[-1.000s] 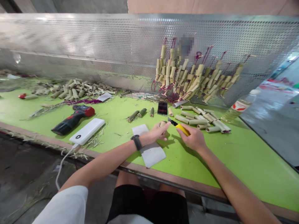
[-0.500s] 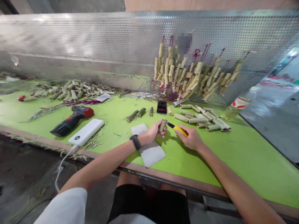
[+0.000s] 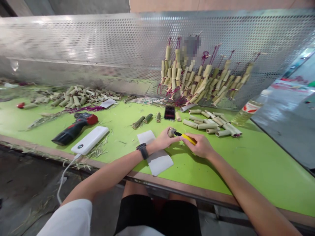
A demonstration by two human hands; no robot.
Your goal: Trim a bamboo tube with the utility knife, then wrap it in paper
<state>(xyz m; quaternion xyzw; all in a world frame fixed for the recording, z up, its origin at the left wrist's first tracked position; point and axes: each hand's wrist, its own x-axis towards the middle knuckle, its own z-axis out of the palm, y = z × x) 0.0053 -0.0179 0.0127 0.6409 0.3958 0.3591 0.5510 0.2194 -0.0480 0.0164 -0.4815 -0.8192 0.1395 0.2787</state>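
My left hand (image 3: 164,140) is closed around a short bamboo piece (image 3: 171,132), held just above the green table (image 3: 246,170). My right hand (image 3: 200,146) grips a yellow utility knife (image 3: 188,138) whose dark blade tip touches the open end of that piece. Both hands meet over the table's middle, just right of a white sheet of paper (image 3: 155,154). A black watch sits on my left wrist.
Loose bamboo pieces (image 3: 211,123) lie behind my hands, and strung bamboo bundles (image 3: 197,80) hang on the perforated metal panel (image 3: 86,55). A small phone (image 3: 169,112), a white power bank (image 3: 90,140), a red-black drill (image 3: 73,127) and another bamboo heap (image 3: 78,95) lie left. A plastic bottle (image 3: 249,108) stands at right.
My left hand lifted the bamboo piece off the table and turned its end toward the knife. My right hand brought the knife tip against it.
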